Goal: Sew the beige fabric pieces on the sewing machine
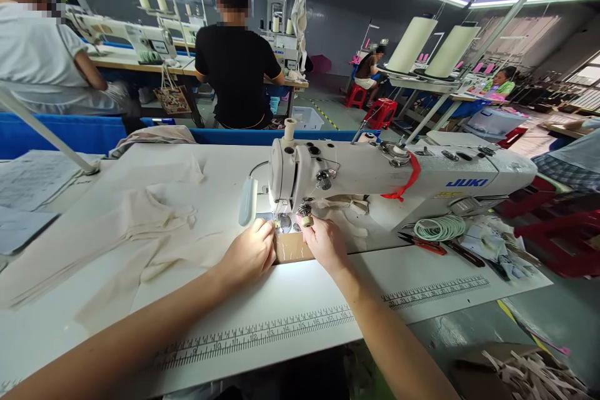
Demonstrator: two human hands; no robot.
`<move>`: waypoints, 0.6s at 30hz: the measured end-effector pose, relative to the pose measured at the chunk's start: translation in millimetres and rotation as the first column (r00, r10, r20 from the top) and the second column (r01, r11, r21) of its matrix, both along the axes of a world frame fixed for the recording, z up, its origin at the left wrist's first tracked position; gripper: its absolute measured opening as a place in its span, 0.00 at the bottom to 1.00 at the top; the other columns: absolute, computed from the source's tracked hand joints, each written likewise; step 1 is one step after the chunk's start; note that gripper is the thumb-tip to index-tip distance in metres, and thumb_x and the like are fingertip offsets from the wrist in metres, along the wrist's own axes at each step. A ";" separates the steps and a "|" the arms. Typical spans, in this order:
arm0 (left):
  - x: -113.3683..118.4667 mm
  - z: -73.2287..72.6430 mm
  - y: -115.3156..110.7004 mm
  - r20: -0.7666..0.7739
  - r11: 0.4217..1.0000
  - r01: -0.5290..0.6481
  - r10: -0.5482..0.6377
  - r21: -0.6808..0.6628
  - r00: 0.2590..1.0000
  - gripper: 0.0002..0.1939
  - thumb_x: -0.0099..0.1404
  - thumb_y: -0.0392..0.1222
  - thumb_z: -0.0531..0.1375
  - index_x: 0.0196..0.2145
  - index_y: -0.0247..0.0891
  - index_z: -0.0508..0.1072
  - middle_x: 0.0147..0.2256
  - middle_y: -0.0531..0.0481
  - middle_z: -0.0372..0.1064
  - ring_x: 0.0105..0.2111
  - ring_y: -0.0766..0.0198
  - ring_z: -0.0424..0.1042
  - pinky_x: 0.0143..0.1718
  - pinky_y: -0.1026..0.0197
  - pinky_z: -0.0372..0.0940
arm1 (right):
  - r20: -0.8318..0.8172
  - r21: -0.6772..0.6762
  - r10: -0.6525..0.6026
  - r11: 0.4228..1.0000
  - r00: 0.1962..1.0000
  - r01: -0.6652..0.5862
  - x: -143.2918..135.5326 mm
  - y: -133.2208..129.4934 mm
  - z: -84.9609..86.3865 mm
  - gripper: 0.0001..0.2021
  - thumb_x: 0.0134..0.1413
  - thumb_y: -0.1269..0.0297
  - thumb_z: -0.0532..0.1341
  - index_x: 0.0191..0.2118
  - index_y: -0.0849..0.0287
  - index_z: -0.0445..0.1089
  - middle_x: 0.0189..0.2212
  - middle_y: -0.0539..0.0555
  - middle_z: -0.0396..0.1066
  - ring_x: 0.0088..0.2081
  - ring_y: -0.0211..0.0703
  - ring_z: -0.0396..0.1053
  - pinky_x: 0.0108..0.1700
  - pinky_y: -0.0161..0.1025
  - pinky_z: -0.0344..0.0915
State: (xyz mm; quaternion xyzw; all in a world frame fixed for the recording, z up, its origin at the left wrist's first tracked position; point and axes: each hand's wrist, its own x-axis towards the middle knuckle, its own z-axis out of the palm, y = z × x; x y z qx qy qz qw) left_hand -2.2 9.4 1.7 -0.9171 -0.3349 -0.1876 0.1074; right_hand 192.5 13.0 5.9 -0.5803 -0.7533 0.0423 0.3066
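Note:
A white JUKI sewing machine [347, 172] stands on the table in front of me, its needle end lit. My left hand [249, 251] is closed in a pinch just left of the needle area; whatever its fingertips hold is too small to make out. On the other side, my right hand [324, 242] has its thumb and fingers drawn together below the machine head, their tips partly hidden by a knob. Between both hands lies a brown plate [293, 247] with short pale threads on it. Thin cream fabric pieces [154, 219] spread out left of my left hand.
A printed ruler strip [262, 331] runs along the table's front. Right of the machine lie red-handled snips [429, 245], a coil of pale green cord [439, 228] and fabric scraps [497, 244]. Papers [35, 178] lie at far left. Co-workers sit beyond the table.

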 end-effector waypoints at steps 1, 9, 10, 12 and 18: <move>-0.1 -0.3 0.8 -0.009 1.000 -0.004 0.004 -0.007 1.000 0.13 0.64 0.34 0.48 0.33 0.29 0.72 0.40 0.35 0.68 0.40 0.51 0.65 0.37 0.54 0.68 | -0.002 0.003 0.002 1.000 1.000 -0.002 1.0 -1.2 0.0 0.20 0.65 0.63 0.51 0.20 0.57 0.60 0.16 0.48 0.64 0.20 0.37 0.62 0.28 0.35 0.54; -2.8 -2.8 8.7 0.020 0.995 -0.004 0.006 -0.100 1.000 0.14 0.66 0.34 0.47 0.38 0.29 0.72 0.42 0.36 0.69 0.42 0.52 0.66 0.42 0.53 0.68 | -0.040 -0.072 0.105 0.992 0.994 -0.108 -1.6 -12.5 4.5 0.19 0.64 0.64 0.52 0.20 0.58 0.61 0.16 0.47 0.64 0.20 0.36 0.61 0.27 0.33 0.56; -4.5 -2.2 9.9 0.060 0.993 0.000 0.007 -0.122 0.998 0.14 0.66 0.34 0.47 0.40 0.30 0.71 0.43 0.37 0.69 0.42 0.53 0.66 0.42 0.53 0.68 | -0.017 -0.074 0.136 0.988 0.991 -0.137 -4.5 -15.7 6.7 0.18 0.64 0.66 0.52 0.22 0.58 0.63 0.17 0.47 0.64 0.21 0.36 0.62 0.27 0.33 0.56; -10.3 0.6 13.3 0.121 0.980 -0.046 0.071 -0.195 0.990 0.15 0.67 0.34 0.46 0.44 0.33 0.70 0.44 0.39 0.68 0.41 0.55 0.68 0.41 0.53 0.68 | 0.045 -0.063 0.215 0.975 0.976 -0.212 -12.9 -24.7 12.8 0.14 0.62 0.70 0.52 0.26 0.59 0.67 0.22 0.49 0.68 0.24 0.37 0.64 0.29 0.33 0.58; -40.9 20.6 21.6 0.004 0.788 -0.508 0.543 -0.349 0.839 0.09 0.62 0.39 0.50 0.36 0.34 0.68 0.37 0.39 0.69 0.39 0.50 0.68 0.36 0.52 0.63 | 0.220 -0.016 0.419 0.905 0.881 -0.426 -55.9 -69.2 22.9 0.15 0.56 0.61 0.61 0.47 0.63 0.67 0.53 0.62 0.64 0.55 0.55 0.58 0.56 0.52 0.57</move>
